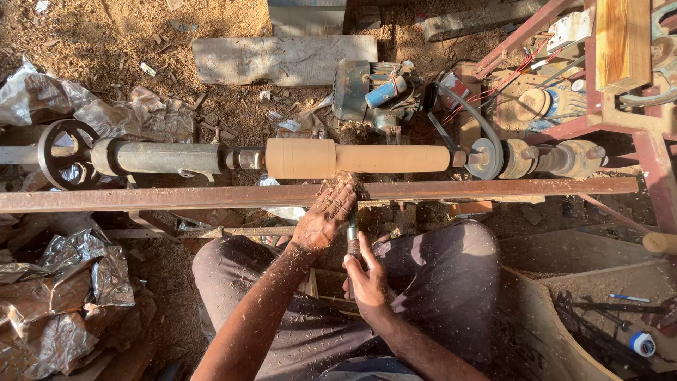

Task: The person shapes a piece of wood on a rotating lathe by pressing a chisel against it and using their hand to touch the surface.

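A person sits on the ground at a lathe, knees apart under a rusty rail point(493, 188) that runs across in front of them. The left hand point(326, 215) lies on the rail, fingers curled down over the front end of a chisel point(352, 236), pressing it there. The right hand point(367, 279) is wrapped tight round the chisel's handle, nearer the body. The chisel's tip is hidden behind the left fingers, so I can't tell whether it touches the wood. Just beyond the rail, a wooden cylinder point(356, 158) is mounted level between the lathe's ends, thicker on its left part, thinner on its right. A belt point(486, 130) loops over a pulley at its right end, toward a motor point(374, 92) behind. Shavings speckle the dark trousers point(444, 282), and crumpled plastic point(63, 282) lies at the left.
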